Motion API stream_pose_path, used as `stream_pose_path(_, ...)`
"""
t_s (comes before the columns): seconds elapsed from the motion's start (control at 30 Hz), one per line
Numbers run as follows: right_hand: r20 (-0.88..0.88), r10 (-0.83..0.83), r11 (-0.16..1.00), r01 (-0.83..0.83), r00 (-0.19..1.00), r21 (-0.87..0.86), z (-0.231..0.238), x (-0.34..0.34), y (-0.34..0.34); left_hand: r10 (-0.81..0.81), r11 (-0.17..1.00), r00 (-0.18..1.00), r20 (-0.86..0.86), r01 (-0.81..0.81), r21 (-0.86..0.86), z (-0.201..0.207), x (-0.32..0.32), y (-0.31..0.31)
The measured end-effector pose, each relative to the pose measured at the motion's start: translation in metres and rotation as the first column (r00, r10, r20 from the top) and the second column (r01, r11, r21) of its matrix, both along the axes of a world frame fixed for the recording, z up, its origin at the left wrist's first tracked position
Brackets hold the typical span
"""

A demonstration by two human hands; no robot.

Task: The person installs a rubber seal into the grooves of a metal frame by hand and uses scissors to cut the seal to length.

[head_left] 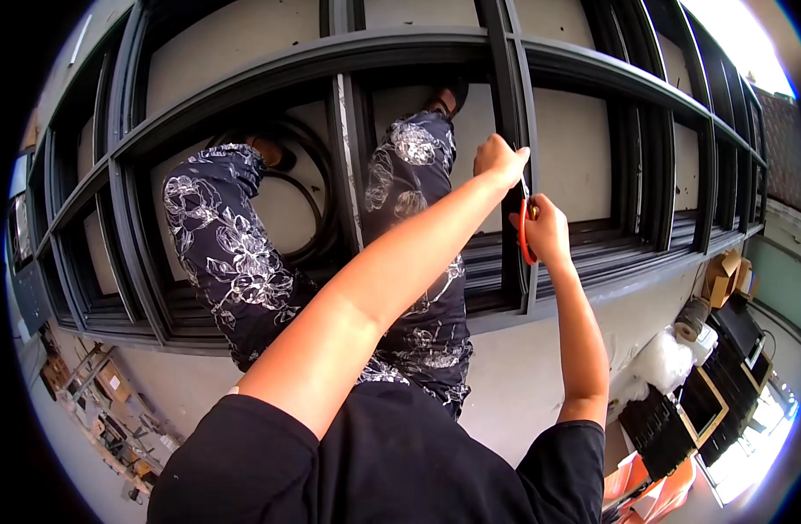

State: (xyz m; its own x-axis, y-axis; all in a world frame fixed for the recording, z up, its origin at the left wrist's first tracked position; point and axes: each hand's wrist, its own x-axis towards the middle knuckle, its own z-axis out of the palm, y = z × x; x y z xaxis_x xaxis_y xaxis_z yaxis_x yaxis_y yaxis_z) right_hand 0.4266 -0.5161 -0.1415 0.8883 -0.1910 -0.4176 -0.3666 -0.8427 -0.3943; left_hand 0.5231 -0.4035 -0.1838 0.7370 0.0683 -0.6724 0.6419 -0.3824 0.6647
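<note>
My right hand [547, 229] is closed round the orange handles of a pair of scissors [528, 237], whose blades point away from me along a dark grey upright bar. Just beyond them, my left hand [498, 162] is closed at the same bar, its fingertips near the blade tips. Whatever it pinches is too small or hidden to make out. The bar belongs to a large dark grey metal frame [418, 37] with many rectangular openings, lying in layers across the floor.
My legs stand inside the frame's openings. A coil of black strip [324, 188] lies on the pale floor by my left foot. Metal lengths and tools clutter the far left. On the right are a cardboard box [722, 278], a white plastic bundle [664, 360] and dark framed panels [703, 403].
</note>
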Motion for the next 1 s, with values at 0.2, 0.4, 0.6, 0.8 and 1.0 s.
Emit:
stream_pose_path(0.2,0.076,0.022,0.998,-0.017,0.997,-0.066,-0.001,-0.01,0.006,-0.128,0.989,0.991,-0.035,0.13,0.066,-0.02,0.011,-0.003)
stream_pose_path(0.4,0.054,0.09,0.984,-0.081,0.994,-0.161,-0.008,-0.027,0.001,-0.146,0.989,0.988,-0.054,0.145,-0.033,-0.026,0.002,-0.014)
stream_pose_path(0.6,-0.028,0.128,0.959,-0.131,0.991,-0.25,0.004,-0.025,-0.002,-0.029,0.988,0.986,-0.161,0.004,-0.154,-0.023,0.002,-0.012)
stream_pose_path(0.8,-0.144,0.21,0.891,-0.25,0.967,-0.378,0.005,-0.025,0.001,-0.138,0.988,0.978,-0.155,0.126,-0.087,-0.017,0.004,-0.011)
stream_pose_path(1.0,-0.137,0.269,0.838,-0.301,0.953,-0.455,-0.005,-0.043,-0.004,-0.255,0.964,0.948,-0.193,0.233,-0.128,-0.013,0.004,-0.006)
